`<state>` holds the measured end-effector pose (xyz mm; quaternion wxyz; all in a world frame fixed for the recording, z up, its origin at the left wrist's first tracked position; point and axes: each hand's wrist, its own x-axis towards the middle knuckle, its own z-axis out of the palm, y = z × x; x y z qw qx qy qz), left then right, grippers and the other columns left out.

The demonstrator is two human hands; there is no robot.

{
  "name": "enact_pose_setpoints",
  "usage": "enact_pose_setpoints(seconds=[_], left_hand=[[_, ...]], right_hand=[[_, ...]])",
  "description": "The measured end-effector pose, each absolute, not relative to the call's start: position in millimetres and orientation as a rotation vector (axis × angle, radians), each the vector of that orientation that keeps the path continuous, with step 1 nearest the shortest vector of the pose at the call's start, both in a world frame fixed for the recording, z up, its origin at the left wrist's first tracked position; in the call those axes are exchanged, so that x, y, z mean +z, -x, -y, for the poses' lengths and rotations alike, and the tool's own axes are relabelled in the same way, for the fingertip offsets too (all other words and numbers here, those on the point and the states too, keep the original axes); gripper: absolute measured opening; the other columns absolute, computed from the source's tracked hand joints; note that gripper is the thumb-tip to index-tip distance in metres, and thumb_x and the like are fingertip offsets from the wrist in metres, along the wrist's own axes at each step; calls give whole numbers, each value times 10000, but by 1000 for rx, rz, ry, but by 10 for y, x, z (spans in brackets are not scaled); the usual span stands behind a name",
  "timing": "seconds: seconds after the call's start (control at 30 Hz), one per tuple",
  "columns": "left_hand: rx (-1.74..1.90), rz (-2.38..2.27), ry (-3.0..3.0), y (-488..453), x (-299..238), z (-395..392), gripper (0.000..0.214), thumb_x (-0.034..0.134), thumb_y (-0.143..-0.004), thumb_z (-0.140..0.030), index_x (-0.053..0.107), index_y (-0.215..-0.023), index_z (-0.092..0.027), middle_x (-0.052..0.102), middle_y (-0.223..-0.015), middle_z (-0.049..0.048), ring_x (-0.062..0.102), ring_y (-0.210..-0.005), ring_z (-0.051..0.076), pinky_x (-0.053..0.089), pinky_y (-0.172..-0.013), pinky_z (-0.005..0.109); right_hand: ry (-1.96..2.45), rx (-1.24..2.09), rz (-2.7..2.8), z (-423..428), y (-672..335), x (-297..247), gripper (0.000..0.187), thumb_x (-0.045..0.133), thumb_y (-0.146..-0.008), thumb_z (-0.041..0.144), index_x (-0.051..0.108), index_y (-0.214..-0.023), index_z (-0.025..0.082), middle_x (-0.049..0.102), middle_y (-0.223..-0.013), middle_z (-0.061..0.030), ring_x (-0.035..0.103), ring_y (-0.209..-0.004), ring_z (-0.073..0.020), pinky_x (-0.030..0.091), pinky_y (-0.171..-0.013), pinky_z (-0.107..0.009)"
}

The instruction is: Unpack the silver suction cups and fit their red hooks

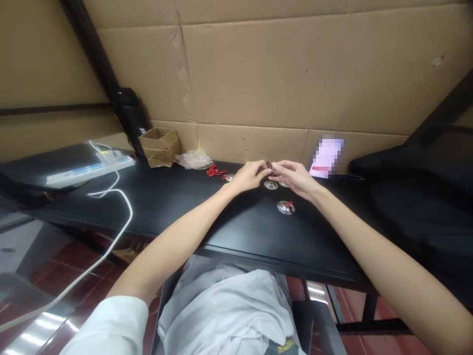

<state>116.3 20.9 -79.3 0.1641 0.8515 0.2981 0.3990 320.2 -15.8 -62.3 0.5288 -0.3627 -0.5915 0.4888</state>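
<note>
My left hand (250, 176) and my right hand (294, 178) meet above the black table, fingertips pinched together. Between them is a small cymbal (269, 165), seen nearly edge-on and partly covered by the fingers, with a bit of red cord at it. Just below the hands lies another shiny cymbal (271, 185), and one more is partly hidden under my right hand. Nearer to me rests a cymbal with a red cord loop (286, 207) on its middle. Beside my left wrist, a cymbal (229, 177) shows in part, close to a heap of red cords (213, 171).
A clear plastic bag (194, 159) and an open cardboard box (160, 148) stand at the back left, with a black bottle (130, 116) behind. A white power strip (90, 170) trails a cable over the left edge. A pixelated phone (326, 157) leans against the cardboard wall (251, 74).
</note>
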Motion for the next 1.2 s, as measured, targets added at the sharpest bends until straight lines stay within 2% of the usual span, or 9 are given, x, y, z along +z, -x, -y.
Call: enact_pose_setpoints(seconds=[0.3,0.4,0.57,0.73,0.87,0.93,1.03,1.13,1.2], left_hand=[[1082,-833,-2519,-1102,-730,-118,231,508,-1093,-405,595,-1043,-197,707,-901,37,600,-743,156,385,-685,278],[1089,-755,-2497,-1108,-742,-146,263,478,-1095,-422,569,-992,-199,665,-839,14,558,-707,143,384,-686,277],[1089,-854,-2471,-1132,-724,-198,229,549,-1005,-356,521,-835,-206,594,-732,-20,498,-673,139,363,-666,281],[1019,-1099,-2555,-952,-694,-348,204,562,-980,-355,585,-846,-203,686,-803,22,575,-723,170,397,-689,293],[869,-1706,-2447,-582,-661,-502,215,556,-985,-341,697,-930,-188,767,-975,127,712,-909,264,497,-796,336],[800,-1974,-2301,-405,-637,-547,215,569,-975,-306,738,-1004,-176,782,-1061,169,743,-1009,306,536,-859,361],[609,-2127,-2165,-273,-604,-557,201,627,-935,-266,768,-1043,-171,790,-1158,189,753,-1100,322,565,-912,364],[482,-2117,-2137,-315,-587,-520,204,654,-926,-284,782,-1050,-185,794,-1202,171,750,-1139,302,574,-944,349],[472,-2085,-2150,-391,-583,-488,215,655,-926,-295,780,-1067,-193,795,-1204,159,751,-1137,292,575,-951,348]], right_hand=[[906,1206,1360,168,-3225,-645,453,1095,-568,433,840,-873,215,827,-982,-50,787,-909,-201,687,-945,-371],[954,1211,1330,173,-3219,-647,506,1095,-573,423,843,-959,216,842,-1036,-68,799,-899,-206,687,-945,-377],[948,1244,1272,203,-3167,-630,586,1101,-558,351,804,-1046,221,846,-1042,-72,817,-922,-232,684,-969,-420],[932,1248,1323,248,-3131,-580,597,1087,-580,382,786,-1070,223,850,-1054,-85,823,-945,-252,675,-990,-457],[977,967,1505,215,-3181,-585,608,1037,-643,503,784,-1125,230,845,-1124,-112,817,-1017,-300,660,-994,-493],[1092,585,1667,156,-3240,-650,505,986,-708,527,803,-1068,223,846,-1100,-118,810,-1028,-329,644,-1000,-508],[1312,116,2024,44,-3337,-811,317,813,-897,502,845,-1037,220,843,-1140,-127,788,-1103,-371,594,-1058,-532],[1381,57,2320,-53,-3387,-954,367,579,-1055,464,843,-1160,231,806,-1304,-118,741,-1250,-363,513,-1167,-550],[1370,72,2422,-96,-3391,-995,446,435,-1120,445,825,-1196,243,792,-1340,-108,704,-1319,-351,356,-1280,-632]])
